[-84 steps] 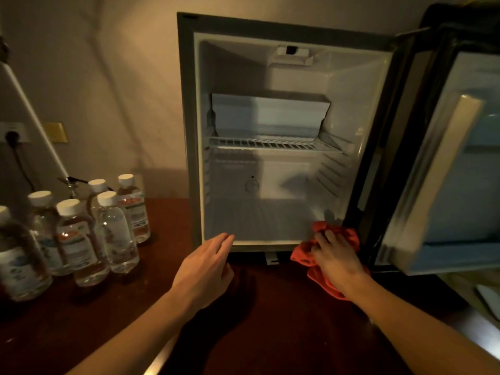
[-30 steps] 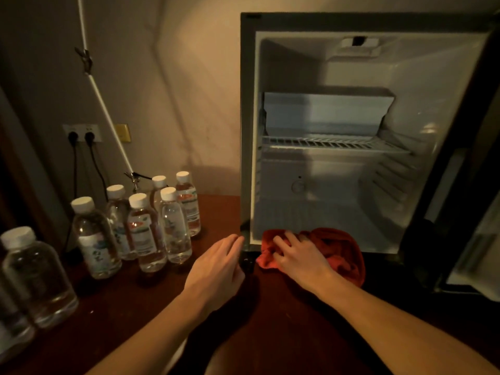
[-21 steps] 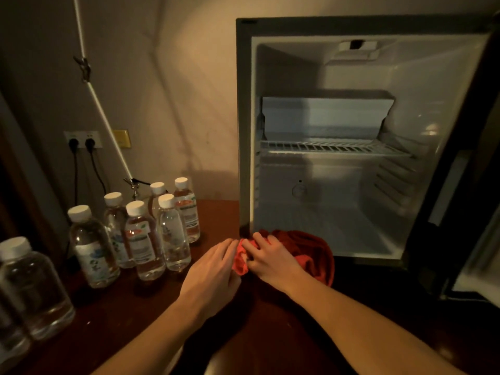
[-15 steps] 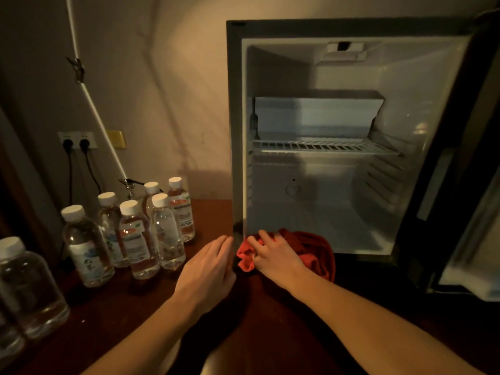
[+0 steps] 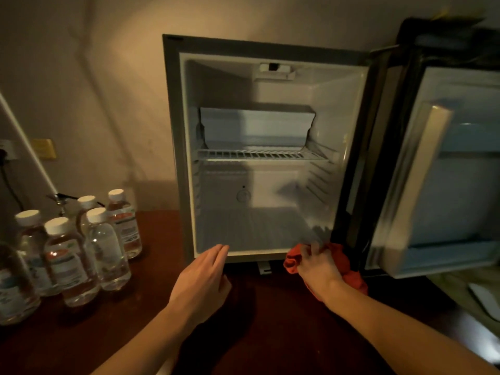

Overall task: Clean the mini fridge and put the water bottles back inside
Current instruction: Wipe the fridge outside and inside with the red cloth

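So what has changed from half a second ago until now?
The right hand slid the red cloth along the fridge front lip, from the left corner to the right corner by the door hinge. The left hand stays flat and open in front of the fridge. The bottles stand untouched and the fridge is still empty.
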`<state>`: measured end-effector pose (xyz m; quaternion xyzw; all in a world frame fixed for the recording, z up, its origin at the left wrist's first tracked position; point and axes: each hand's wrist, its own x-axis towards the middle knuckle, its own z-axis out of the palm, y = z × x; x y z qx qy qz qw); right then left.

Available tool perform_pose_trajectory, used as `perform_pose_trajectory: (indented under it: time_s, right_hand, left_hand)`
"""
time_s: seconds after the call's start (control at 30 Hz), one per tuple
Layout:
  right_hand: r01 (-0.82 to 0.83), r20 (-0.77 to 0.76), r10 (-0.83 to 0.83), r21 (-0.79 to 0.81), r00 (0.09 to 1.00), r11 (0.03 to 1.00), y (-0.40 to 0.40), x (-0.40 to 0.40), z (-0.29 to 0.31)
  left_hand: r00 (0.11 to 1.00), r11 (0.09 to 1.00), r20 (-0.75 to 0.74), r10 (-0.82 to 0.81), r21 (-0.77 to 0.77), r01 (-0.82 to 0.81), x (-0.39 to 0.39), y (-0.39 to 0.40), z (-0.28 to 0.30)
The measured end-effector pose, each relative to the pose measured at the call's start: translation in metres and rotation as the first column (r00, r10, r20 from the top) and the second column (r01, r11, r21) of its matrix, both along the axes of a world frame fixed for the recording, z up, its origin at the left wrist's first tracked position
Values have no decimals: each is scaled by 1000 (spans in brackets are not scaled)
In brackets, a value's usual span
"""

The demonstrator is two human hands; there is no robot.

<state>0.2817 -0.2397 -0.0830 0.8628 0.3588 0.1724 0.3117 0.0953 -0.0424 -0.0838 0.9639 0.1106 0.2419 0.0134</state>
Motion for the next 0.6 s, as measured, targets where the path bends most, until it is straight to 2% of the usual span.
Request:
perform_pose_trajectory:
  time_s: [0.17,0.33,0.47,0.53,0.6]
  right_hand:
    - [151,-9,-152,-49,988,987,1,-3,3]
    - [327,-92,-322,45,942,944,12,2,26]
    - [346,-242,-294,210,925,915,18,9,32]
    - [421,-342,-300,371,891,828,18,13,36]
    - [541,-414,-363,497,835,678,21,12,37]
  left_hand:
    - [999,999,3,-39,5,39,8,-1,1]
    - [998,998,19,-55,-18,56,13,5,-3]
    - [998,998,16,-54,-30,54,20,3,-5]
    - [995,995,25,-91,-25,92,28,-1,-6]
    - [992,991,21,-126,-33,126,36,-7,-6]
